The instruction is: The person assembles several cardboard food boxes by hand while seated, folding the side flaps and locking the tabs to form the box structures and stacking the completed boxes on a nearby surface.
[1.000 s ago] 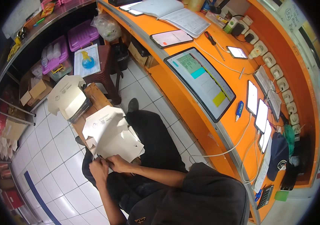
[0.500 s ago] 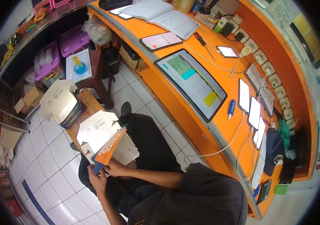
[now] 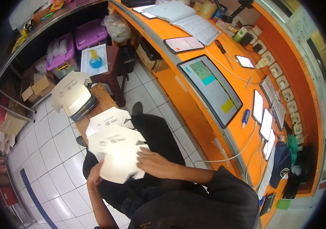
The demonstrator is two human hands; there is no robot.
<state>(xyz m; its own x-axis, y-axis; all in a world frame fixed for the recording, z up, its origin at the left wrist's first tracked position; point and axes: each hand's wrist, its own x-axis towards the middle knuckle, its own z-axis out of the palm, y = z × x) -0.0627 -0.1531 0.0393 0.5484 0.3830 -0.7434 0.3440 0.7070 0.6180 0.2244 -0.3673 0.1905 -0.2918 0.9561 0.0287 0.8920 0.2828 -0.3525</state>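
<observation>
Over my lap I hold an unfolded carton box (image 3: 119, 154), its pale plain inner side up and its flaps spread. My left hand (image 3: 95, 174) grips its lower left edge, the fingertips partly hidden. My right hand (image 3: 153, 163) holds the right edge, fingers over the pale card. Just beyond, partly covered by it, lies another opened carton (image 3: 108, 119) with a pale inside. Farther off, more flattened cartons (image 3: 71, 91) with dark printed sides rest on a wooden bench (image 3: 100, 97).
To the right runs an orange counter (image 3: 205, 126) with a metal edge, holding a tablet (image 3: 210, 89), several phones, a screwdriver (image 3: 221, 47) and cables. A brown stool (image 3: 113, 72) carries a blue spray bottle (image 3: 95, 61). Purple-lidded bins (image 3: 90, 35) and cardboard boxes stand at the far left.
The carton has turned from its orange printed side to its pale inside and lies flatter. My right hand has moved right to its edge; my left hand has shifted slightly. The head view has shifted.
</observation>
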